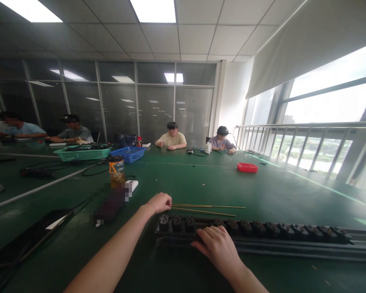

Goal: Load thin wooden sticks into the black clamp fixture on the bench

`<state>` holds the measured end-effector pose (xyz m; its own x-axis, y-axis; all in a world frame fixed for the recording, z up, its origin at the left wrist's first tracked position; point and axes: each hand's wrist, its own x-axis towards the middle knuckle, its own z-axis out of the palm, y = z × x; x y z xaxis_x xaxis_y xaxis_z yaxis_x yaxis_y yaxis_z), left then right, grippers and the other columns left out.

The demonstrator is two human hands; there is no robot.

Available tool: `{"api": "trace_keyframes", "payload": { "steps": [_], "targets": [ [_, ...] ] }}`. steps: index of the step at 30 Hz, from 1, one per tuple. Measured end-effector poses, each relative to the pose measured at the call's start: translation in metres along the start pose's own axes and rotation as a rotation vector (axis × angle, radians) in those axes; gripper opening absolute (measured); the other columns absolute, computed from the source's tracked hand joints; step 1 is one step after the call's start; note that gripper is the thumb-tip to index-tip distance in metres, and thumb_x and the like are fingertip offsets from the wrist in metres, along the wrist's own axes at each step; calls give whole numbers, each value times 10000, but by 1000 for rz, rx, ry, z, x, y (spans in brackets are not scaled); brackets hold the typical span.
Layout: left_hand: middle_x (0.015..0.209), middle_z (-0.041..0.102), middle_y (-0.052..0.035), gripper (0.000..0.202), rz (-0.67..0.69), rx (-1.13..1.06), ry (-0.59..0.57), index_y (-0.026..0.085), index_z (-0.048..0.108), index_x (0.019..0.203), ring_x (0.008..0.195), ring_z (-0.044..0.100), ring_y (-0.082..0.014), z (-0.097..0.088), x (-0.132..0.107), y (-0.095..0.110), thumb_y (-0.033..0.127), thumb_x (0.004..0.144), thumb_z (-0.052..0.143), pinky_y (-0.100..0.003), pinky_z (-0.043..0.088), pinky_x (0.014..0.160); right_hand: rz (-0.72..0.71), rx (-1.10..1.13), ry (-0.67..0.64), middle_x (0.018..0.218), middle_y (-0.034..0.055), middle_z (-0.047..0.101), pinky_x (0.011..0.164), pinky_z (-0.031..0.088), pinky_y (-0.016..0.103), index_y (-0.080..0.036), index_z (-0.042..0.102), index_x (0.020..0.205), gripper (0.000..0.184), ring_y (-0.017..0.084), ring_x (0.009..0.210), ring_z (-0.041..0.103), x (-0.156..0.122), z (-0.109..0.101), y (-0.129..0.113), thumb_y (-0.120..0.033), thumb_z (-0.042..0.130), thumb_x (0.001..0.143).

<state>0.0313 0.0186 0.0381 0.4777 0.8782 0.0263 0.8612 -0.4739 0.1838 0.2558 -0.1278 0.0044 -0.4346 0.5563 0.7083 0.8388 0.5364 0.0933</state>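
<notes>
My left hand [160, 202] is closed, its fingertips at the near ends of thin yellow sticks [213, 206], which run out to the right over the green table. What lies inside its curled fingers is partly hidden. In front of me stretches a long black tray [177, 241] with a row of black plug-like parts [258, 228], each showing small copper-coloured metal on top. My right hand [216, 246] rests over the tray's near edge, fingers bent, thumb apart. It covers part of the row, and I see nothing held in it.
Left on the table [171, 179] lie a dark pouch-like item [110, 207], a white device [131, 186] and a jar [117, 171]. Farther back are a green basket [82, 154], a blue basket [129, 154] and a red tray [247, 167]. Several people sit around the far edges.
</notes>
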Motion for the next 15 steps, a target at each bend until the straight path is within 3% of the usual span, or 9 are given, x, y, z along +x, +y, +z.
{"api": "trace_keyframes", "payload": {
  "steps": [8,11,15],
  "targets": [
    [813,639,-32,129,-144,27,57,202,639,681,729,590,-159,3,0,0,293,709,551,-243,417,615,5,5,-16,619,-38,539,571,224,252,-210,550,793,201,87,596,487,1,-1,0,-401,491,798],
    [838,626,-37,128,-110,73,88,207,646,724,774,576,-166,3,-1,0,304,702,564,-251,417,661,3,7,-5,609,-39,536,570,221,252,-208,549,767,201,88,587,482,2,-2,0,-400,495,795],
    [989,601,-29,320,47,75,169,254,603,1004,933,519,-186,9,1,-1,343,697,582,-261,397,773,2,-6,9,587,-40,528,562,218,252,-202,546,724,215,87,569,474,4,-5,-2,-398,494,795]
  ]
}}
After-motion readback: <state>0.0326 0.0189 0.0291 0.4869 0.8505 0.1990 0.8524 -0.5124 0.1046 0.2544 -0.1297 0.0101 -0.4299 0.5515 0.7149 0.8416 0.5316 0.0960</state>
